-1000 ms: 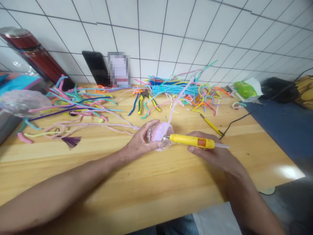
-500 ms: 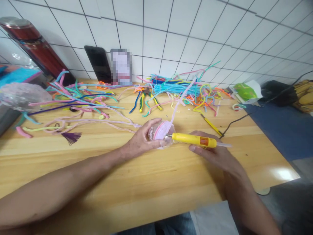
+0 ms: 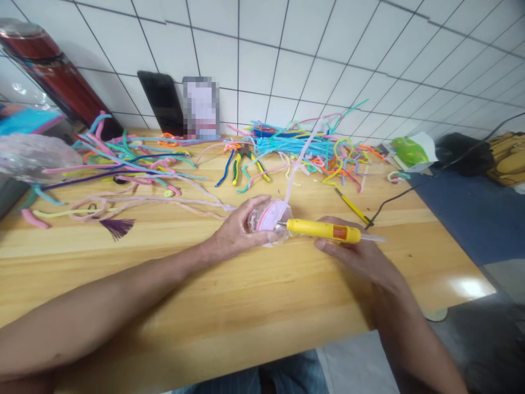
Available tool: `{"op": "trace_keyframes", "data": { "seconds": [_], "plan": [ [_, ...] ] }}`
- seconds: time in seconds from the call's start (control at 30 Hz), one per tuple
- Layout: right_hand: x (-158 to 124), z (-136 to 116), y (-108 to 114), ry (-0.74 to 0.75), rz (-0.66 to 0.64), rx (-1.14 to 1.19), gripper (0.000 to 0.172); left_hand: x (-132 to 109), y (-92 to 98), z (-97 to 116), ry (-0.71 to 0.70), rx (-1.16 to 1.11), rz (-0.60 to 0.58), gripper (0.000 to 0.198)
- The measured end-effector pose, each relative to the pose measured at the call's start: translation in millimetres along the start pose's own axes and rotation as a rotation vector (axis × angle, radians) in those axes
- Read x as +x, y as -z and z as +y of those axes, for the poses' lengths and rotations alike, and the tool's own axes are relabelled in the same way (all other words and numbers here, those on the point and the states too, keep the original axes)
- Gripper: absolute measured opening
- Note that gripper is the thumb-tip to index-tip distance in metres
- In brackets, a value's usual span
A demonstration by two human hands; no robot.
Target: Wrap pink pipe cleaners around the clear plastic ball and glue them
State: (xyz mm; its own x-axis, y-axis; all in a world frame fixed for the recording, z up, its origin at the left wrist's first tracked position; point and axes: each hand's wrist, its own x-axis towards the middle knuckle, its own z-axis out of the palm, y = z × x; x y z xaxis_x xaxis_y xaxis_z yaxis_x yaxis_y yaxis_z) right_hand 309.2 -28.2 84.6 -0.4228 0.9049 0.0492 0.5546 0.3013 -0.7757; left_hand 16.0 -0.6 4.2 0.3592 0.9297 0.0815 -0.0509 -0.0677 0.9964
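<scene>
In the middle of the table, my left hand (image 3: pixel 238 227) grips a clear plastic cup-like piece (image 3: pixel 283 232) from its left side. A pale pink-lilac disc with a darker pink rim (image 3: pixel 269 215) covers the face of that piece. From it a long lilac pipe cleaner (image 3: pixel 301 158) sticks up toward the wall. My right hand (image 3: pixel 348 249) is closed around a yellow hot glue gun (image 3: pixel 314 227), whose metal tip is at the disc's lower right edge. A translucent glue stick (image 3: pixel 373 238) juts out of the gun's back end; most fingers are hidden behind the gun.
Bundled pipe cleaners (image 3: pixel 287 145) lie along the wall, with loose ones (image 3: pixel 135 164) to the left. Pliers (image 3: pixel 241 161), a yellow pen-like tool (image 3: pixel 353 207) and a black cord (image 3: pixel 394 202) lie beyond my hands. A phone (image 3: pixel 162 104) and red thermos (image 3: pixel 61 71) stand at the back.
The view has shifted slightly. Both hands hold the same things, and the glue gun's tip stays at the disc's edge with hardly any movement.
</scene>
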Motion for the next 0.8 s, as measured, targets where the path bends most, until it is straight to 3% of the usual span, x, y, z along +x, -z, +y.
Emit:
{"op": "trace_keyframes", "data": {
  "seconds": [0.3, 0.47, 0.8],
  "plan": [
    [-1.0, 1.0, 0.6, -0.019, 0.024, 0.031, 0.033, -0.2, -0.4, 2.5, 0.006, 0.005, -0.01, 0.097],
    [-0.7, -1.9, 2.4, -0.027, -0.037, 0.022, 0.036, -0.1, 0.8, 1.5, -0.012, 0.034, -0.009, 0.095],
    [-4.3, 2.3, 6.6, -0.027, 0.006, 0.004, 0.035, 0.5, 1.6, 3.2, -0.044, 0.051, -0.001, 0.091]
  ]
}}
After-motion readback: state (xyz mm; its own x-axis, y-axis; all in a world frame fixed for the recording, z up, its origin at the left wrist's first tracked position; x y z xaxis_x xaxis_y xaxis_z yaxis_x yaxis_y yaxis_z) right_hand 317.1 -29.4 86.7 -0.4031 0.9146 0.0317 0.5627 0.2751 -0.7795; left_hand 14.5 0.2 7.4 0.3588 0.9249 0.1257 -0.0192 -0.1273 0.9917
